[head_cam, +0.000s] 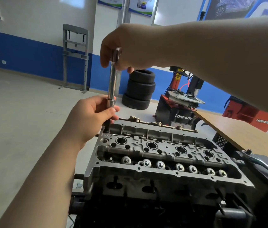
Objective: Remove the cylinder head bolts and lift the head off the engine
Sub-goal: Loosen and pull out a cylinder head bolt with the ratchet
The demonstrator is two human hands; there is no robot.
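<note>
1. A cylinder head (159,155) sits on top of an engine (146,209), filling the lower middle of the view, from about 5 o'clock up toward the centre. Its cover is off, showing four round wells in a row and a line of shiny valve tops along the near side.
2. A long chrome socket extension (112,84) stands nearly upright at the head's far left corner, around 11 o'clock of the head. Its dark lower end (107,126) goes down to the head's surface there; the bolt itself cannot be seen.
3. The left hand (90,117) comes in from 7 o'clock. Its fingers and thumb pinch the lower part of the extension, just above the head.
4. The right hand (126,46) reaches in from 3 o'clock, with its fingers curled round the top of the tool.
5. A ratchet wrench (261,162) lies to the right of the head, at about 4 o'clock.
6. A wooden tabletop (238,129) runs along the right side, at 3 o'clock.
7. Behind, near 12 o'clock, a stack of black tyres (139,89) stands on the floor beside a red and black tyre machine (179,104) marked "Lanpody".
</note>
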